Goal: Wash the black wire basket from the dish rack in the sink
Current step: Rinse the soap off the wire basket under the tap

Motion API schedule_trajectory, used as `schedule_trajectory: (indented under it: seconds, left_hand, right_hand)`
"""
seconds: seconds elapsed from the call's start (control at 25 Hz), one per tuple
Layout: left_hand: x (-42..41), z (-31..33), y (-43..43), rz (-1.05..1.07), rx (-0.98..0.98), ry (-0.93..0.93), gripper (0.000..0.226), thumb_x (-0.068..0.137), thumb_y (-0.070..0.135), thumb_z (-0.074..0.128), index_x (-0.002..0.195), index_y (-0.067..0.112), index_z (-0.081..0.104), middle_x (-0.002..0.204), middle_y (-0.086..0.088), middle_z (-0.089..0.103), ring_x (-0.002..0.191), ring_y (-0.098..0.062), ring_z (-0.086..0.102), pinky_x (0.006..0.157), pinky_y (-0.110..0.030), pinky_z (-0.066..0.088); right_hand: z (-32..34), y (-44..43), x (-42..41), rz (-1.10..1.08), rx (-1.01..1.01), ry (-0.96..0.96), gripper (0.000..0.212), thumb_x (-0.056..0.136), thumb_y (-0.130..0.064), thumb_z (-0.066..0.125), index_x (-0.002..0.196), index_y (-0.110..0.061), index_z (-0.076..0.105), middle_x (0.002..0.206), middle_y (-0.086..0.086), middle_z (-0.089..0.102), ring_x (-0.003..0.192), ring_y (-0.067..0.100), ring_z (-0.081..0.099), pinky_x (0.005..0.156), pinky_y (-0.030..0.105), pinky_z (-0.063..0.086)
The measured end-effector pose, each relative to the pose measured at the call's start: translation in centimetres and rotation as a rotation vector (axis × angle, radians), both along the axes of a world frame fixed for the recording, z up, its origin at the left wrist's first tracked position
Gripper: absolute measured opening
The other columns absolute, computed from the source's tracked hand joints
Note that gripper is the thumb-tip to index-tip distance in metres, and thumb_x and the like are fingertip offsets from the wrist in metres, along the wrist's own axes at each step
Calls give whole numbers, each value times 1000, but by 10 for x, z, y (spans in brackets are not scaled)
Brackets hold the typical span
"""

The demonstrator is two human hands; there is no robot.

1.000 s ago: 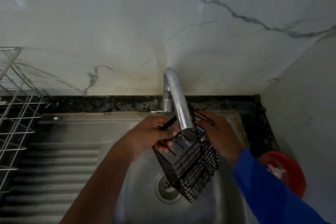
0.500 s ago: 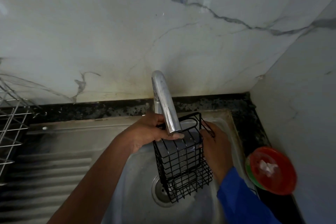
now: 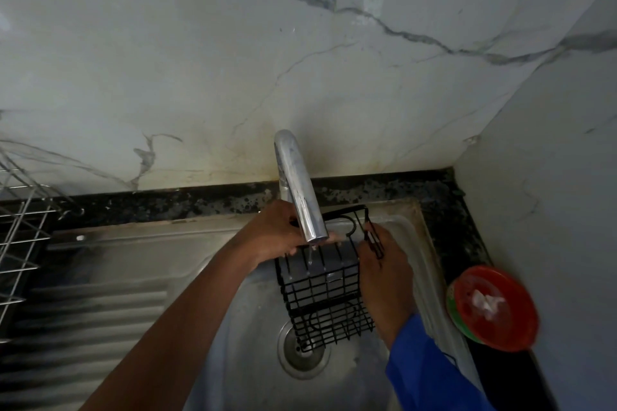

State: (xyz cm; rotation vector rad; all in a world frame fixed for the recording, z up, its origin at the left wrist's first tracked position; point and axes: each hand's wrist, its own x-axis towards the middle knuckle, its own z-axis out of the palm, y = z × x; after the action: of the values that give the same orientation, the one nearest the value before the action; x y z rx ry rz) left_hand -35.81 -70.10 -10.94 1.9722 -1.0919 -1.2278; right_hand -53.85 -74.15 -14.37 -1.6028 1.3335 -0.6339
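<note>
The black wire basket [image 3: 325, 290] hangs upright over the steel sink [image 3: 253, 364], directly under the chrome tap [image 3: 300, 197]. A thin trickle of water falls from the spout into the basket. My left hand [image 3: 277, 232] grips the basket's upper left rim, partly behind the spout. My right hand [image 3: 384, 274] holds its right side, fingers on the wire hook at the rim. The basket's bottom hovers above the drain [image 3: 302, 349].
A silver wire dish rack [image 3: 20, 237] stands at the far left over the ribbed draining board [image 3: 96, 320]. A red bowl [image 3: 494, 307] with something white in it sits on the dark counter at the right. Marble walls close in behind and to the right.
The basket has turned from tilted to upright under the spout. The view has shifted right, so the rack slid left and the red bowl came fully into sight.
</note>
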Motion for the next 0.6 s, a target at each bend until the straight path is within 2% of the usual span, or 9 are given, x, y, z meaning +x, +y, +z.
schedule_trajectory:
  seconds: [0.08, 0.12, 0.16, 0.2, 0.24, 0.32, 0.44, 0.52, 0.6]
  left_hand:
    - [-4, -3, 4, -41, -11, -9, 63, 61, 85, 70, 76, 24, 76, 88, -18, 73, 76, -21, 69, 67, -19, 48]
    - [-7, -4, 6, 5, -32, 45, 77, 68, 76, 73, 89, 1, 76, 100, -32, 68, 80, -25, 68, 68, -19, 48]
    - [-9, -5, 9, 61, -62, 50, 60, 84, 54, 74, 92, -6, 73, 99, -33, 68, 75, -17, 67, 71, -20, 52]
    - [-8, -7, 11, 91, -101, -19, 32, 94, 33, 69, 86, 2, 74, 89, -22, 72, 70, -7, 66, 76, -27, 56]
    - [-7, -8, 15, 96, -138, -84, 25, 98, 22, 65, 76, 13, 73, 77, -10, 71, 66, -5, 65, 77, -35, 57]
    - [-4, -13, 28, 149, -180, -156, 36, 97, 17, 62, 63, 10, 66, 63, -12, 64, 57, -20, 61, 65, -41, 53]
    - [1, -15, 53, 293, -205, -107, 53, 99, 13, 57, 47, 21, 53, 50, -1, 49, 51, -12, 44, 58, -30, 35]
    - [5, -16, 69, 292, -257, -96, 53, 102, 15, 55, 50, 19, 49, 48, 6, 43, 48, -11, 41, 56, -30, 33]
    - [9, -16, 80, 175, -271, -111, 47, 105, 22, 52, 58, 19, 51, 48, 5, 43, 46, -9, 42, 53, -28, 35]
  right_hand:
    - [4, 14, 8, 124, 10, -44, 18, 95, -35, 53, 108, -31, 63, 93, -11, 65, 83, 0, 62, 70, 13, 49]
    - [4, 24, 13, 209, 8, -52, 13, 92, -39, 56, 103, -34, 61, 95, -13, 63, 86, -1, 60, 73, 15, 50]
    - [6, 34, 18, 287, 0, -26, 9, 89, -40, 60, 98, -36, 58, 96, -16, 59, 89, -2, 57, 77, 15, 48]
    - [6, 42, 22, 353, -20, 4, 13, 86, -37, 65, 91, -38, 54, 96, -18, 54, 90, -3, 54, 78, 12, 44]
    - [8, 46, 25, 409, -22, 35, 22, 82, -33, 70, 86, -39, 49, 96, -17, 51, 91, -4, 51, 78, 9, 40]
    - [13, 45, 26, 525, 20, 42, 29, 80, -28, 73, 92, -35, 47, 104, -13, 51, 97, -10, 46, 79, 2, 35]
    - [22, 29, 14, 828, 111, 19, 35, 88, -28, 67, 117, -30, 48, 123, -14, 48, 112, -15, 40, 90, 1, 32]
    - [35, 16, 2, 914, 162, -13, 37, 92, -29, 62, 125, -38, 48, 128, -19, 50, 117, -8, 47, 94, 10, 41]
    - [42, 7, 0, 836, -15, 17, 32, 95, -28, 59, 125, -35, 53, 121, -26, 52, 109, -20, 48, 86, 1, 41]
